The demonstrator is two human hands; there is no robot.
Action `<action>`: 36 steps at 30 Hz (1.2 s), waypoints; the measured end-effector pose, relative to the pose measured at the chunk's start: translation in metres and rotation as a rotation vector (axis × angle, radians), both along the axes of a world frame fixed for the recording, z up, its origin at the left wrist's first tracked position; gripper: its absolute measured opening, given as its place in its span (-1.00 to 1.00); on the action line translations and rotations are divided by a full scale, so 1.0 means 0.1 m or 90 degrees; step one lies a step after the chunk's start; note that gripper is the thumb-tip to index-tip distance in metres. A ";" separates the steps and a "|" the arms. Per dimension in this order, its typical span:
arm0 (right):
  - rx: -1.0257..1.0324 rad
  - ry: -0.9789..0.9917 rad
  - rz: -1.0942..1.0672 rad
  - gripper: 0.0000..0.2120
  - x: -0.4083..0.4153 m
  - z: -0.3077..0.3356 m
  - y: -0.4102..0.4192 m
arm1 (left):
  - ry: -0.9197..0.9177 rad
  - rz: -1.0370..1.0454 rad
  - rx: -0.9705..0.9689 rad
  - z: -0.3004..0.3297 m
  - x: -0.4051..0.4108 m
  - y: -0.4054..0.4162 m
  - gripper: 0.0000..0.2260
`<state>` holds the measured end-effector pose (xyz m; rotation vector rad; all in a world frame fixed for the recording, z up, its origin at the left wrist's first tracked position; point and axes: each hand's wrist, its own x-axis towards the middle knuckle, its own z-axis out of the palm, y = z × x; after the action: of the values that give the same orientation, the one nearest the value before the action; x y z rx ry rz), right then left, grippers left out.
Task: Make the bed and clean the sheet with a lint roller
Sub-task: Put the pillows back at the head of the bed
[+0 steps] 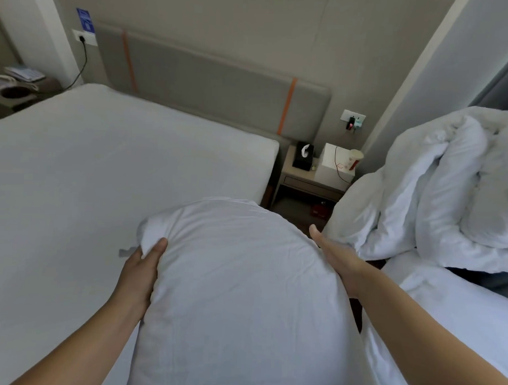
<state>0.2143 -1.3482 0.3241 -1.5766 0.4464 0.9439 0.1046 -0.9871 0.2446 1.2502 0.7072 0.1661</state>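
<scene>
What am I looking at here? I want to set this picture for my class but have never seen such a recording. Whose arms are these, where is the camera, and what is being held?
There is no machine: a person wears a camera on the head, looking forward and down, so the arms are their own. Both hands hold a white pillow above the bed, whose sheet lies smooth. The left hand has a curled grip on the pillow's corner; the right hand presses flat against its other side. A crumpled duvet is heaped on the right. A nightstand stands by the headboard.
</scene>
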 end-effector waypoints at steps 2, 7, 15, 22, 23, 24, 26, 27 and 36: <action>-0.014 0.001 0.019 -0.35 0.19 -0.08 0.11 | 0.000 0.010 0.001 0.00 0.10 0.07 -0.70; -0.031 -0.075 0.003 -0.34 0.80 -0.23 0.35 | -0.010 0.050 0.034 0.09 0.53 0.19 -0.58; -0.040 -0.230 0.049 -0.36 2.46 -0.32 0.41 | -0.015 0.106 0.092 0.33 1.96 0.09 -0.77; -0.017 -0.310 0.044 -0.54 3.84 -0.38 0.00 | 0.040 0.126 0.114 0.18 3.43 -0.31 -0.63; -0.026 -0.317 0.041 -0.56 4.04 -0.39 -0.07 | 0.047 0.123 0.110 0.16 3.64 -0.40 -0.60; -0.028 -0.323 0.042 -0.58 4.24 -0.41 -0.14 | 0.057 0.117 0.107 0.13 3.83 -0.47 -0.55; -0.035 -0.332 0.052 -0.65 4.57 -0.44 -0.23 | 0.075 0.102 0.110 0.05 4.18 -0.57 -0.48; -0.041 -0.336 0.054 -0.67 4.72 -0.46 -0.27 | 0.084 0.095 0.106 0.01 4.34 -0.61 -0.45; -0.112 -0.347 0.108 -0.66 6.13 -0.59 -0.27 | 0.114 0.087 0.084 -0.26 5.61 -0.68 -0.41</action>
<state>0.8268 -1.3747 0.2649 -1.9704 0.0103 0.5708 0.6659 -1.0554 0.2185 1.3551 0.9500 0.2175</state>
